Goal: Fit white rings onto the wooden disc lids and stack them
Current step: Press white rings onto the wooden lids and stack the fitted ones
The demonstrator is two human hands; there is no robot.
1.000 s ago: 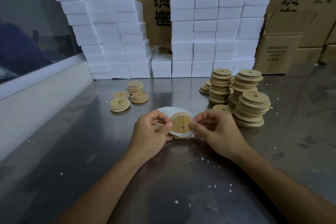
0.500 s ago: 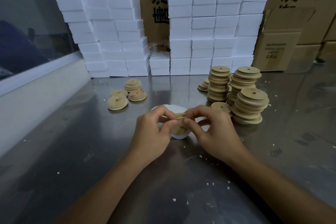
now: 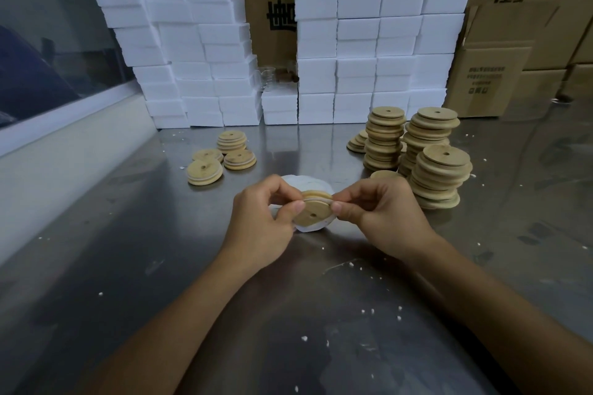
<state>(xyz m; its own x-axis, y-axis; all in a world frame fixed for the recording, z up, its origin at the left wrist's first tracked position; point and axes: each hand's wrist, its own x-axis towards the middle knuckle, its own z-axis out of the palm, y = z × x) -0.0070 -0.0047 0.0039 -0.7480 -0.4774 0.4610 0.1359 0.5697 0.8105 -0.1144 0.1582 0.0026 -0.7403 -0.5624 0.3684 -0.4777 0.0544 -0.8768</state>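
A wooden disc lid (image 3: 313,212) with a small centre hole is held above the steel table between my left hand (image 3: 263,221) and my right hand (image 3: 382,215). A white ring (image 3: 317,199) sits in the groove around its rim, pinched by both thumbs and forefingers. A pile of white rings (image 3: 305,183) lies on the table right behind and under the lid. Short stacks of ringed lids (image 3: 205,171) stand at the left. Tall stacks of bare wooden lids (image 3: 439,176) stand at the right.
White foam blocks (image 3: 369,42) are piled high along the back, with cardboard boxes (image 3: 494,74) behind and to the right. A white ledge (image 3: 64,144) and window run along the left. White crumbs dot the steel table (image 3: 160,266).
The lid has been turned from facing me to lying nearly flat, hole side toward me. The ring now sits around its rim. Both hands stay closed on it.
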